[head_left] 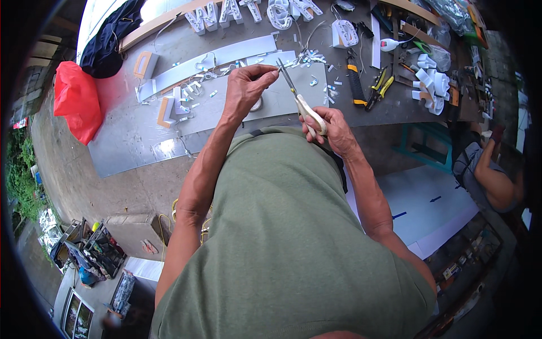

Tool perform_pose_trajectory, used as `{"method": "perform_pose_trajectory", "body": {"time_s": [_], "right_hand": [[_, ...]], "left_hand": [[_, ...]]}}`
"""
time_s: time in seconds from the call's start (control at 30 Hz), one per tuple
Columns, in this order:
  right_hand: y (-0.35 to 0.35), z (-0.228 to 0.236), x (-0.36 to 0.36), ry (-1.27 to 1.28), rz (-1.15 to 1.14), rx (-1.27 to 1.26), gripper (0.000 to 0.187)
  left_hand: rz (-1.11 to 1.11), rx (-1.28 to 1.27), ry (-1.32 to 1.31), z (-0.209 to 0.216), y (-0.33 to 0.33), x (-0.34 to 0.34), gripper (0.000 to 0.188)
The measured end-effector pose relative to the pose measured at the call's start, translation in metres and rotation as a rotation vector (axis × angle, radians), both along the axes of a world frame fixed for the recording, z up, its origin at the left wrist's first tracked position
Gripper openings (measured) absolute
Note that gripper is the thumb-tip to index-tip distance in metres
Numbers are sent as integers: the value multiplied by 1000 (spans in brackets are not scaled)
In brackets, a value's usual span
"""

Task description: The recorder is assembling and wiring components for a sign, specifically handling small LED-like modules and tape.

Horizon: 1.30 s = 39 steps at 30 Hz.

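My right hand [332,129] grips a pair of scissors [304,106] by its cream handles, above the table's near edge. The scissors' blades point up and away, slightly parted, with their tips beside the fingers of my left hand [249,85]. Those fingers are pinched together; what lies between them is too small to make out. Under my hands is a flat light-grey sheet [307,93]. Small white-and-blue strip pieces [311,57] with thin wires lie scattered beyond and to the left. A roll of tape [257,104] sits partly hidden beside my left wrist.
White channel letters [226,17] stand along the far side. Pliers [379,90], a yellow-black cutter [355,82] and white curled pieces [433,85] lie right. A red bag [76,101] hangs at the left edge; a teal stool [423,148] and another person [488,169] are at right.
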State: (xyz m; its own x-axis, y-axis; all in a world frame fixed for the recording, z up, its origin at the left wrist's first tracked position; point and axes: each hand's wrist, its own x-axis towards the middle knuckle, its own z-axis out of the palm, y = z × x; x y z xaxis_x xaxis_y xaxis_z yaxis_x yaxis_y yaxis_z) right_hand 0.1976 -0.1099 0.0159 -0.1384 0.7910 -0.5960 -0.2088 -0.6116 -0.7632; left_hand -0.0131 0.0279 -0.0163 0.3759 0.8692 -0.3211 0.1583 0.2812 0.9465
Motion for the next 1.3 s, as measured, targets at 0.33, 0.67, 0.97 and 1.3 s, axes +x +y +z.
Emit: {"method": "perform_pose_trajectory", "body": {"time_s": [0.33, 0.67, 0.97, 1.3], "right_hand": [[-1, -4, -4, -22, -14, 0, 34], [-5, -10, -3, -107, -102, -8, 28], [-6, -55, 70, -1428, 1, 261, 27], [0, -77, 88, -1657, 116, 312, 19]], "left_hand": [[-21, 7, 16, -4, 0, 0, 26], [-79, 75, 61, -15, 2, -2, 22], [-715, 643, 41, -25, -20, 30, 16], [49, 519, 293, -9, -18, -47, 22]]}}
